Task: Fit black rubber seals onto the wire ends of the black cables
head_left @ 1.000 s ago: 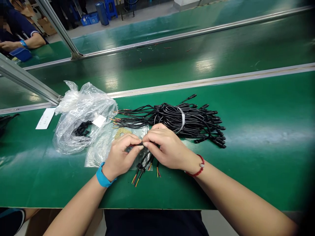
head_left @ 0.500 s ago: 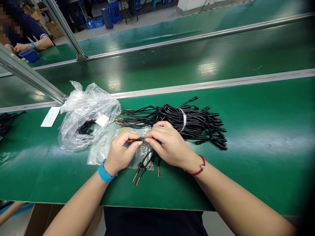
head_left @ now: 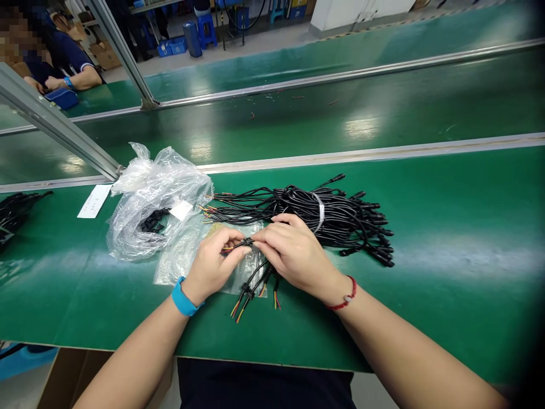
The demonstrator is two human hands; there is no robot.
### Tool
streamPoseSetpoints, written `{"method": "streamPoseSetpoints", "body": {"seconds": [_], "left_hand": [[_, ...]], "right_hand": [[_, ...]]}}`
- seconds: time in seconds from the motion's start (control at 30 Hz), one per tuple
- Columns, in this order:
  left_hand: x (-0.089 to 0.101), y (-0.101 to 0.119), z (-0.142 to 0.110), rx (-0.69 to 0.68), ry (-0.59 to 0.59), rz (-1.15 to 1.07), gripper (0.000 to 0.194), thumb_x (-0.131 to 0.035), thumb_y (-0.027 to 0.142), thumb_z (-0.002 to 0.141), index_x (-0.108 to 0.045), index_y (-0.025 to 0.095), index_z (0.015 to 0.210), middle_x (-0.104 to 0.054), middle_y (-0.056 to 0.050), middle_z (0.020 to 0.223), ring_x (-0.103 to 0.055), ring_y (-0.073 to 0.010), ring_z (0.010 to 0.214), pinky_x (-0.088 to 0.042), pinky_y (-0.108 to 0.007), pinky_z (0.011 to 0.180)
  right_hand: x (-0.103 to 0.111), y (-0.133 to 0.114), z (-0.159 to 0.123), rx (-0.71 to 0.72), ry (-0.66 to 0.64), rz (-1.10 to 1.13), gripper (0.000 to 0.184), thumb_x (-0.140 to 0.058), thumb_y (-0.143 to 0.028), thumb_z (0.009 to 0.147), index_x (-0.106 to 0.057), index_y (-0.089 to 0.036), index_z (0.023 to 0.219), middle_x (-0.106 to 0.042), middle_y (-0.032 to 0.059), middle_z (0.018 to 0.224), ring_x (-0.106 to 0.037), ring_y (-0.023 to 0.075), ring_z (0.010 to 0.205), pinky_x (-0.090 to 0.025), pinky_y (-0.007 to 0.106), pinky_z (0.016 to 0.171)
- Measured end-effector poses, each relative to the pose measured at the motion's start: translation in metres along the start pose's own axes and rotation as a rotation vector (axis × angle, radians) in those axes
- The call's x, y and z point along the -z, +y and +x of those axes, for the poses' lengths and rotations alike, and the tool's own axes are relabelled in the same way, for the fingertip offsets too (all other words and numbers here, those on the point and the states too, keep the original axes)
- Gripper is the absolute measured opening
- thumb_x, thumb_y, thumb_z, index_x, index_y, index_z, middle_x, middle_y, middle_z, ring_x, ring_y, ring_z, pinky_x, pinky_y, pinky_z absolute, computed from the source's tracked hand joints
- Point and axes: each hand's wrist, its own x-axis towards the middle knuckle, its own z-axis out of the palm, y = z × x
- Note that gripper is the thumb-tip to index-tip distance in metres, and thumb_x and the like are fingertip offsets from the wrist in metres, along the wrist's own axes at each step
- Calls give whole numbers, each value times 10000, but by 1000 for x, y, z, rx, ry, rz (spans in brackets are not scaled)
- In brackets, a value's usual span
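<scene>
Pinching a small black fitting [head_left: 247, 242] between thumb and forefinger of the left hand [head_left: 213, 262], at the centre of the frame, with thin red and yellow wires [head_left: 229, 249] showing beside the palm. Grasping a slim black cable [head_left: 239, 245] at the fitting's right end with the fingertips of the right hand [head_left: 298, 253], hiding part of the exact contact. Wearing a bright blue band [head_left: 184, 297] on the left wrist and a red bracelet [head_left: 344, 295] on the right. Working over a flat clear plastic bag [head_left: 172, 264] on a glossy green surface [head_left: 447, 272], with two similar black fittings [head_left: 247, 291] lying just below the hands, lower centre. Facing a thick bundle of coiled black cables [head_left: 353, 218], right of centre, wrapped in a pale translucent strap [head_left: 321, 212]. Having a bulky crumpled clear plastic bag [head_left: 149, 193] standing left of centre, containing loose black pieces [head_left: 154, 220], near a white paper slip [head_left: 94, 201].
</scene>
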Motion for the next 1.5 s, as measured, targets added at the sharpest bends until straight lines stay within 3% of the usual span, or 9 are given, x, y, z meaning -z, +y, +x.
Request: {"method": "streamPoseSetpoints", "body": {"seconds": [0.37, 0.6, 0.7, 0.8, 0.9, 1.0, 1.1, 1.2, 1.5], "left_hand": [[-9, -5, 7, -291, -1, 194, 123, -515, 221, 872, -616, 175, 817, -652, -47, 712, -593, -171, 660, -457, -302, 621], [-15, 2, -3, -136, -160, 113, 76, -569, 233, 838, -574, 170, 797, -608, -20, 691, -553, -155, 618, -441, -279, 575], [-27, 4, -12, -143, -296, 191, 68, -573, 208, 824, -573, 146, 853, -629, -64, 771, -584, -207, 710, -473, -330, 631], [-32, 3, -16, -187, -356, 230, 163, -567, 248, 835, -587, 135, 951, -649, -103, 881, -598, -249, 836, -489, -376, 734], [-16, 1, -11, -208, -343, 211, 188, -538, 290, 858, -612, 155, 967, -647, -88, 867, -598, -226, 821, -490, -351, 725], [23, -11, -1, -120, -168, 243, 180, -501, 277, 878, -628, 168, 942, -645, -71, 851, -597, -199, 804, -478, -321, 728], [68, -34, 5, 157, 107, 456, 195, -473, 231, 870, -618, 157, 977, -652, -91, 918, -601, -223, 858, -463, -343, 773], [98, -59, 4, 463, 112, 738, 241, -446, 186, 837, -633, 159, 987, -653, -117, 958, -601, -274, 908, -456, -371, 765], [92, -71, 6, 570, 24, 1005, 187, -489, 211, 794, -650, 169, 881, -635, -146, 918, -591, -321, 908, -448, -394, 714]], "right_hand": [[3, 7, 4, 23, -120, 45, 192, -479, -145, 894, -631, -170, 778, -678, 9, 691, -605, 130, 620, -385, 391, 919], [28, 3, 6, 6, -221, 75, 187, -492, -117, 858, -634, -192, 954, -701, 15, 889, -620, 155, 802, -358, 385, 980], [22, 1, 17, -18, -132, -133, 210, -474, -106, 859, -623, -167, 993, -688, 47, 909, -594, 184, 851, -363, 387, 945], [1, 1, 35, 79, -224, -399, 147, -500, -105, 846, -643, -141, 846, -656, 73, 796, -554, 215, 799, -371, 387, 852], [-18, 4, 50, 154, -335, -526, 125, -528, -109, 829, -632, -128, 761, -632, 106, 784, -530, 237, 785, -361, 367, 714], [-23, 7, 54, 165, -336, -525, 132, -514, -118, 839, -617, -132, 758, -622, 101, 776, -529, 232, 777, -346, 356, 697], [-20, 5, 49, 106, -315, -403, 116, -505, -130, 837, -610, -133, 790, -621, 79, 781, -542, 207, 760, -357, 344, 716], [-20, -3, 40, 77, -326, -193, 148, -476, -139, 866, -620, -144, 898, -634, 54, 811, -566, 179, 777, -386, 321, 741], [-33, -8, 9, 37, -292, -120, 257, -387, -119, 901, -592, -131, 1054, -672, 88, 919, -616, 185, 799, -496, 311, 724]]}}
